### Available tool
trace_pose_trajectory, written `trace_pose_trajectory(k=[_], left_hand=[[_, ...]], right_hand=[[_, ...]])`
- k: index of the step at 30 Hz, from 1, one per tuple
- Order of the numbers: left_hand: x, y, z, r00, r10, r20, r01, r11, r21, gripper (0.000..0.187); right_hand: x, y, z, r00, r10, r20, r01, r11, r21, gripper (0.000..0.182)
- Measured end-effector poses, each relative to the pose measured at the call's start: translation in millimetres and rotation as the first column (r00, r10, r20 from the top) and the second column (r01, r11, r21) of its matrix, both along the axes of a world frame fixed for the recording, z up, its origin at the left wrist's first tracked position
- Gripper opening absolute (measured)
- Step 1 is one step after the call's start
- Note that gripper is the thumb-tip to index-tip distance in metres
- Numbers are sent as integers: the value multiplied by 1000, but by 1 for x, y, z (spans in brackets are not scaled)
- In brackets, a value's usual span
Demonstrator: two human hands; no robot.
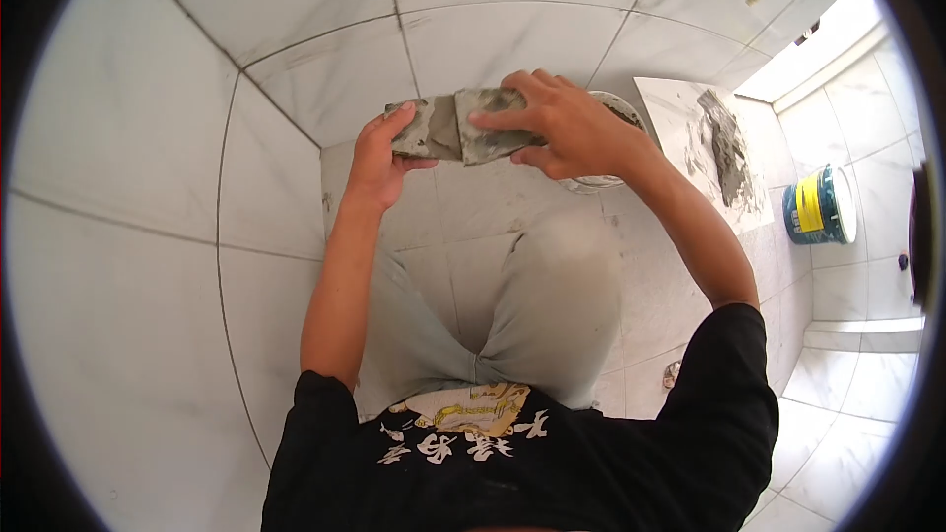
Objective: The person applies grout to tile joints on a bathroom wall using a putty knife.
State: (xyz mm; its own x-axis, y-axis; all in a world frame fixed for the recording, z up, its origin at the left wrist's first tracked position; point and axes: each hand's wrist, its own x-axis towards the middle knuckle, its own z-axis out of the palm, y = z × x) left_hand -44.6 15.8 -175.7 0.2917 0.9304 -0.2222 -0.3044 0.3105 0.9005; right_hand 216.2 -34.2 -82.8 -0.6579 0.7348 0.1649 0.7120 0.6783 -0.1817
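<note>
In front of the tiled wall, my left hand (376, 160) is closed on the left end of a flat grey mortar-smeared block (424, 128), thumb on top and fingers beneath. A second mortar-smeared block (488, 146) meets it edge to edge, its near edge slightly overlapping the first in this view. Gripping that second block from the right is my right hand (576, 128), with the index finger laid across its face and the other fingers around its edges. Partly hidden behind the right hand stands a round white bucket (596, 183) with dark material inside.
To the right lies a pale board (680, 118) bearing a heap of grey mortar (727, 153). Beyond it is a dark blue bucket (806, 207) with a yellow label. Tiled walls (128, 138) rise at the left and front, and my bent knees (562, 276) are below the blocks.
</note>
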Motion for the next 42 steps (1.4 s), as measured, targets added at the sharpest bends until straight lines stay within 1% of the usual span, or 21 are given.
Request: trace_pose_trajectory(k=[2, 4, 6, 7, 9, 10, 12, 15, 20, 22, 24, 25, 27, 28, 30, 31, 34, 35, 36, 38, 42], left_hand=[[-1, 9, -1, 997, -43, -68, 44, 999, 8, 36], [-14, 20, -20, 978, 150, 145, -131, 982, -134, 36], [-35, 20, -23, 937, 266, 227, -241, 961, -133, 35], [-46, 18, -30, 931, 272, 243, -245, 960, -135, 34], [-64, 9, -58, 915, 319, 248, -272, 940, -204, 30], [-75, -1, -74, 906, 360, 224, -296, 916, -271, 28], [-109, -26, -106, 940, 308, 146, -234, 895, -381, 28], [-139, -63, -135, 929, 352, 112, -272, 858, -436, 30], [-157, -102, -161, 889, 379, 255, -230, 854, -468, 35], [-151, -98, -164, 801, 442, 404, -217, 843, -492, 39], [-150, -93, -166, 814, 403, 418, -174, 856, -486, 39], [-150, -87, -166, 827, 362, 429, -137, 871, -472, 39], [-159, -85, -173, 831, 349, 434, -104, 863, -495, 40], [-164, -86, -175, 833, 339, 438, -74, 852, -518, 41], [-161, -88, -170, 837, 332, 435, -74, 856, -511, 40], [-158, -87, -168, 838, 329, 435, -77, 861, -503, 39], [-149, -86, -170, 850, 377, 368, -173, 859, -482, 36], [-146, -82, -171, 848, 379, 371, -174, 859, -481, 36], [-145, -79, -171, 876, 363, 318, -173, 852, -494, 35], [-148, -82, -172, 903, 342, 259, -174, 844, -507, 35], [-147, -89, -174, 834, 342, 433, -131, 885, -446, 34]], right_hand=[[6, 7, -4, 999, -36, -18, 35, 998, -43, 62], [26, 13, -17, 995, -99, -31, 96, 991, -88, 65], [54, 25, -49, 848, -421, -323, 268, 865, -425, 71], [68, 34, -77, 825, -455, -335, 300, 855, -423, 71], [90, 59, -130, 423, -402, -812, 484, 858, -172, 73], [98, 70, -134, 400, -412, -818, 504, 845, -179, 73], [107, 97, -143, 241, -363, -900, 799, 601, -28, 73], [124, 137, -150, 241, -251, -937, 866, 492, 91, 72], [125, 164, -187, 257, -447, -857, 924, 375, 82, 75], [129, 153, -197, 260, -539, -801, 935, 349, 68, 75], [125, 125, -191, 220, -700, -680, 877, 447, -177, 71], [135, 128, -179, 220, -697, -682, 880, 443, -170, 71], [154, 136, -155, -75, -530, -845, 827, 440, -350, 78], [156, 137, -137, -81, -532, -843, 826, 437, -355, 78], [155, 143, -102, -298, -550, -780, 599, 529, -601, 83], [142, 150, -98, -365, -501, -785, 540, 573, -616, 81], [96, 185, -139, -196, -417, -888, 763, 504, -405, 73], [69, 176, -139, -144, -512, -847, 735, 517, -438, 73], [47, 168, -148, 13, -543, -840, 784, 527, -329, 74], [31, 135, -144, 195, -742, -642, 688, 570, -450, 74], [60, 131, -159, 127, -570, -812, 808, 535, -249, 72]])
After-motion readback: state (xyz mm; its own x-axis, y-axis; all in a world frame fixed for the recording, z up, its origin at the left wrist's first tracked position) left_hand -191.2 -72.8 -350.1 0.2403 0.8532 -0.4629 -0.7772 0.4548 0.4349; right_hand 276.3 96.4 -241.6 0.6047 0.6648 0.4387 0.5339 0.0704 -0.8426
